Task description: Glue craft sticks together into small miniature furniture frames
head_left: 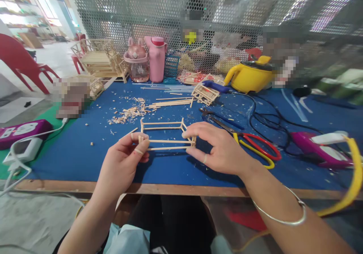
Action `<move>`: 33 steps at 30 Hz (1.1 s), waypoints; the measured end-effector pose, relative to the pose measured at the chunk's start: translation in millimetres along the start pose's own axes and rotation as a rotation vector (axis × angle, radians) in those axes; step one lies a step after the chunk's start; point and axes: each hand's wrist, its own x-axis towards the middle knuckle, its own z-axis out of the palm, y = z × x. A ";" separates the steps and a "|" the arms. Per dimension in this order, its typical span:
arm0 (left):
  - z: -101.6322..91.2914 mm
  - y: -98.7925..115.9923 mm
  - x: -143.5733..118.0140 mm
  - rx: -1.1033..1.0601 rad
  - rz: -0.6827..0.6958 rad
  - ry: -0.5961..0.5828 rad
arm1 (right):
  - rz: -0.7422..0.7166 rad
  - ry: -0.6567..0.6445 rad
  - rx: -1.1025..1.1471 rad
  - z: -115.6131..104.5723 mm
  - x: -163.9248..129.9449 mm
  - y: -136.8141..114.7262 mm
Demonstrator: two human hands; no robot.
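Observation:
A small open frame of thin wooden sticks [166, 133] hangs just above the blue table top [85, 152]. My left hand [124, 163] pinches its near left corner post between thumb and fingers. My right hand [218, 148] pinches the near right corner, fingers curled over the joint. A silver bangle [283, 218] rings my right wrist. Both hands sit close to the table's front wooden edge [170, 189].
Red-and-yellow scissors [255, 144] lie right of my hand, beside a purple glue gun [317, 148] and black cables. Wood chips [127, 113] and loose sticks [170, 102] lie behind. Finished stick models [99, 59], pink bottles [155, 59], a yellow pot [249, 76] stand at back. People sit beyond the mesh.

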 end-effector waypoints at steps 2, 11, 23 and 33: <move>-0.3 0.0 0.0 -0.012 0.000 -0.007 | 0.020 -0.002 0.017 -2.5 -2.2 2.6; 0.4 0.3 0.0 -0.008 0.009 -0.027 | 0.035 0.053 0.060 1.0 -1.4 3.2; 1.1 2.3 -1.9 0.018 0.009 0.006 | -0.004 0.058 0.030 2.0 2.1 -3.2; 2.2 1.5 -2.1 -0.012 -0.005 0.018 | 0.120 0.140 0.119 4.7 2.6 -6.5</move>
